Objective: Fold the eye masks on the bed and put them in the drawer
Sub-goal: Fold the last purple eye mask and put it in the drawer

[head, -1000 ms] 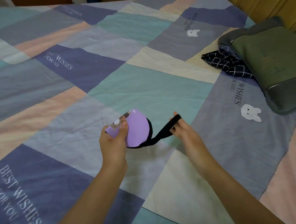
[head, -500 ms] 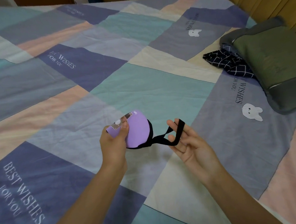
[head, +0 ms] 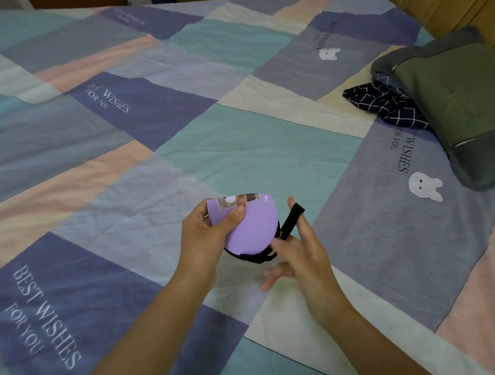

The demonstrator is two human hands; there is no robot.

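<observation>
Centre of frame: folded eye mask [head: 247,228], smooth lilac fabric with rounded edge and small cartoon print, pinched by the left hand [head: 207,239]. Its black elastic strap [head: 291,221] loops over the extended fingers of the right hand [head: 298,259], fingers straight. Below, crinkled patchwork bed [head: 252,146] printed "BEST WISHES FOR YOU"; at right, a soft olive pillow [head: 461,99].

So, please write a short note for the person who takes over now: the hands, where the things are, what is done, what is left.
Left hand: pinches the folded purple eye mask, held above the bed.
Right hand: fingers straight, black strap looped over one finger.
Done: mask folded in half.
Left: tidy the strap around the mask, then put it in the drawer. The drawer is not in view, and no other masks can be seen.
</observation>
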